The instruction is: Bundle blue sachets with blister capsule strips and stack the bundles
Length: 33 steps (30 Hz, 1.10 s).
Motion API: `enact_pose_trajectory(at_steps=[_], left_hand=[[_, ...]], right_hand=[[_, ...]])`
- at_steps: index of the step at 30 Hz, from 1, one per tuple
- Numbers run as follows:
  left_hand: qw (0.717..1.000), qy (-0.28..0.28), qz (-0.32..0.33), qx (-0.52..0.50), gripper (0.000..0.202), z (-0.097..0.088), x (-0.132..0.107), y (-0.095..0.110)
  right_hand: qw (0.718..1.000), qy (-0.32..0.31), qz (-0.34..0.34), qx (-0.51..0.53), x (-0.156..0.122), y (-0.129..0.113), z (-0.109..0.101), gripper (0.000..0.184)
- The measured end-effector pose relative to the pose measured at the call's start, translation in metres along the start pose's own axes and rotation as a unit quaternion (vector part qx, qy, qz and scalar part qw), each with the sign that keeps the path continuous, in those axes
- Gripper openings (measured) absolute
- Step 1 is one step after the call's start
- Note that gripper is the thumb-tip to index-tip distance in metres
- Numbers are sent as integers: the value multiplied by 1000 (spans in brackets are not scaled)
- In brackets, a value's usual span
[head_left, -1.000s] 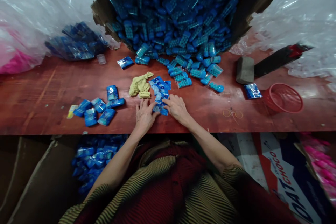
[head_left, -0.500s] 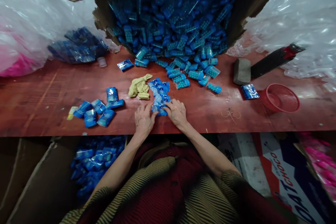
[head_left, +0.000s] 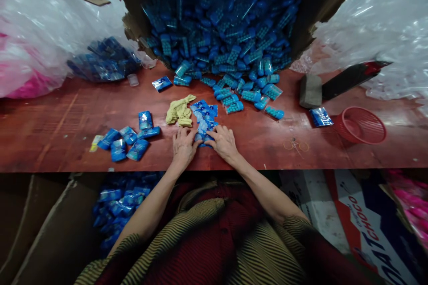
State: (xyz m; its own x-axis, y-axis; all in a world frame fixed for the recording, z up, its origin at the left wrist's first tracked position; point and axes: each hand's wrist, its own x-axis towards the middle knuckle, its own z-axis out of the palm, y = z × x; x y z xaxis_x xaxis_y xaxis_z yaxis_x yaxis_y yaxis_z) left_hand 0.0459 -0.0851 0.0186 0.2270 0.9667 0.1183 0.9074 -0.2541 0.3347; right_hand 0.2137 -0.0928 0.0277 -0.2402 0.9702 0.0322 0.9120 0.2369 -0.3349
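Several blue printed wrappers (head_left: 204, 110) lie flat and overlapping in the middle of the table. My left hand (head_left: 184, 146) grips the left side of the nearest wrapper between thumb and curled fingers. On its right side my right hand (head_left: 223, 143) holds the same wrapper, thumb pointing inward. Both hands rest on the tabletop, and the fingers partly hide the wrapper's near end. Just left of the wrappers is a crumpled yellow cloth-like piece (head_left: 179, 110). Farther left sit several blue wrapped packs (head_left: 129, 136).
Blue-capped clear tubes of balls (head_left: 234, 107) spill from a torn carton (head_left: 133, 31) at the back. On the right are a grey block (head_left: 310, 91), a blue packet (head_left: 321, 117) and a red basket (head_left: 363, 127). Clear plastic bags (head_left: 374, 40) flank the carton.
The view has shifted slightly, so things sit a little farther right. My fingers have drawn in over the near wrapper, and less of its near end shows.
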Motion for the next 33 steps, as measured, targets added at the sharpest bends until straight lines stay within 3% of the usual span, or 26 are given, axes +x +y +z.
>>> enact_pose_trajectory(at_steps=[6,12,19,25,29,33], left_hand=[[1000,22,9,-2,35,2,1,-1],[991,104,-21,-79,31,3,-11,0],[996,80,-34,-23,30,4,-22,1],[997,68,-37,-7,30,6,-22,4],[991,101,-54,-70,30,1,-22,7],[965,131,-85,-213,28,-5,-24,12]], right_hand=[[999,37,37,13,-2,-2,11,22],[997,54,45,20,-3,-5,12,24],[999,43,24,5,-4,-5,9,25],[997,75,36,7,-4,-7,17,23],[994,93,47,25,-4,-6,18,23],[992,102,54,51,-3,-6,16,21]])
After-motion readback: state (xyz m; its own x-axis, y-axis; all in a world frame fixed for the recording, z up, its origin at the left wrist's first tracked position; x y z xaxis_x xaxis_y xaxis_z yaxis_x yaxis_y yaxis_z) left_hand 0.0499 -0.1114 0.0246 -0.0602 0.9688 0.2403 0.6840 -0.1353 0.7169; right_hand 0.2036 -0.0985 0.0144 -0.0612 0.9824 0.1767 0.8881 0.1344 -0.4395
